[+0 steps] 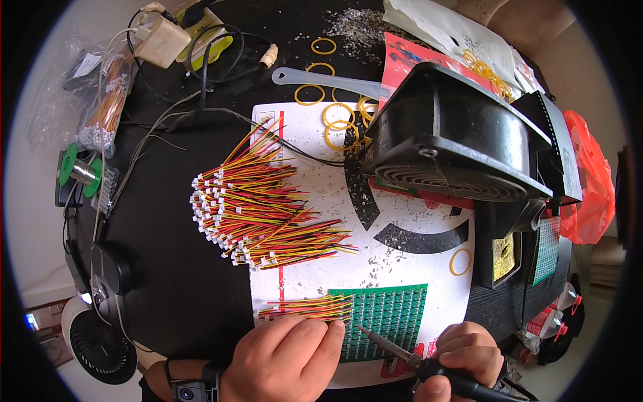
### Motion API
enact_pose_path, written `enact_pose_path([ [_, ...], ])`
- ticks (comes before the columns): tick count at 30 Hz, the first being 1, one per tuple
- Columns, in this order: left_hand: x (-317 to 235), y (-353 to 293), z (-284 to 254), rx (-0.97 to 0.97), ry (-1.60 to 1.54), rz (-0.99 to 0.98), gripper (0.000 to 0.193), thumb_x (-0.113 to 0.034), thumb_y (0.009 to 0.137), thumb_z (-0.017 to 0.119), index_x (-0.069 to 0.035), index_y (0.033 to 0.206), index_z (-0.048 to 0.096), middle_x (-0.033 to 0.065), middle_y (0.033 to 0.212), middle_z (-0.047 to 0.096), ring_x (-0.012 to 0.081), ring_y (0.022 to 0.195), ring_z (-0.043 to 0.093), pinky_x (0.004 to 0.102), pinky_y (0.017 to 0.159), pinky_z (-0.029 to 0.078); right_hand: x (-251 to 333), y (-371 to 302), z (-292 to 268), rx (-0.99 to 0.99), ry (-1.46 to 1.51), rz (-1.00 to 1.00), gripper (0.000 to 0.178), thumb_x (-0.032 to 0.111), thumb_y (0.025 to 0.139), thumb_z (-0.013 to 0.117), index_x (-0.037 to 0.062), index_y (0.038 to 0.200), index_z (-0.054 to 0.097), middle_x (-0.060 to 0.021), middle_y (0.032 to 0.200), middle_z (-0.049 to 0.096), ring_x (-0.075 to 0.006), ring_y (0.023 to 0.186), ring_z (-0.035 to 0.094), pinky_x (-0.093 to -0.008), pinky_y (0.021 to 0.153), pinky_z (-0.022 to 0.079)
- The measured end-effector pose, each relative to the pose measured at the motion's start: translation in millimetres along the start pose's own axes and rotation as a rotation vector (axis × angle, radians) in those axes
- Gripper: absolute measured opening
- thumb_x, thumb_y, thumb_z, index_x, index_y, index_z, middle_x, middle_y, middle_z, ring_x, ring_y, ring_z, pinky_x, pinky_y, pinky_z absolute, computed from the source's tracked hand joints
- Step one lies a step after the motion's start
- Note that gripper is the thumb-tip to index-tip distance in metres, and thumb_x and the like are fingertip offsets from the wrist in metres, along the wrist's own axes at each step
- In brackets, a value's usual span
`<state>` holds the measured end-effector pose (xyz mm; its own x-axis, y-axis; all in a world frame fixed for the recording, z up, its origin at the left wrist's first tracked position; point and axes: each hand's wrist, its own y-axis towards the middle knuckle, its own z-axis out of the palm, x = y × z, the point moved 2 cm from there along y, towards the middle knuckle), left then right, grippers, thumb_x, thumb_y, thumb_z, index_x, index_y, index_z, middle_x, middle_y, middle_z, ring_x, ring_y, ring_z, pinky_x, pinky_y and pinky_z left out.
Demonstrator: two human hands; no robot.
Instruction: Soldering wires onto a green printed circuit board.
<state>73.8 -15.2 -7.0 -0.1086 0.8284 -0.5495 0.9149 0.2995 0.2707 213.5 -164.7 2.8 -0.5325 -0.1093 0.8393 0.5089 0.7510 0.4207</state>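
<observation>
A green circuit board panel (392, 315) lies on the white printed sheet in front of me. Several red, yellow and black wires (315, 305) rest with their ends along its left side. My left hand (288, 358) is closed over them, fingertips pinching a wire at the board's edge. In my right hand (472, 352) is a soldering iron (395, 348), its tip over the board just right of my left fingertips. Beyond them a large pile of connector wires (261, 208) fans out, white plugs to the left. My left palm hides some wire plugs.
A black fan (449, 141) stands at the right on the sheet (328, 194). Beside it sits a holder with a gold tip cleaner (504, 258). A solder spool (82, 173) is at far left. Rubber bands (340, 115) and metal clippings (362, 30) lie toward the back.
</observation>
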Motion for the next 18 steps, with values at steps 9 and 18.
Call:
enact_pose_path([
  [9, 0, -2, 2, 0.002, 0.004, -0.002, 0.015, 0.003, 0.079, 0.068, 0.007, 0.094, 0.069, 0.015, 0.086, 0.063, 0.0304, 0.077, 0.065, 0.0365, 0.069, 0.056, -1, 0, 2, -0.031, 0.013, -0.001, 0.02, 0.007, 0.086, 0.068, -0.0048, 0.091, 0.053, -0.0095, 0.064, 0.051, -0.0152, 0.049, 0.045, -0.0302, 0.046, 0.037],
  [18, 8, 0, -10, -0.147, -0.015, -0.037, 0.017, 0.005, 0.074, 0.072, 0.004, 0.091, 0.071, 0.0124, 0.083, 0.064, 0.0273, 0.071, 0.065, 0.0349, 0.062, 0.054, 6, -3, -2, -0.051, 0.0, 0.034, 0.021, 0.01, 0.088, 0.066, -0.0038, 0.094, 0.051, -0.0099, 0.063, 0.048, -0.0167, 0.05, 0.045, -0.0314, 0.048, 0.037],
])
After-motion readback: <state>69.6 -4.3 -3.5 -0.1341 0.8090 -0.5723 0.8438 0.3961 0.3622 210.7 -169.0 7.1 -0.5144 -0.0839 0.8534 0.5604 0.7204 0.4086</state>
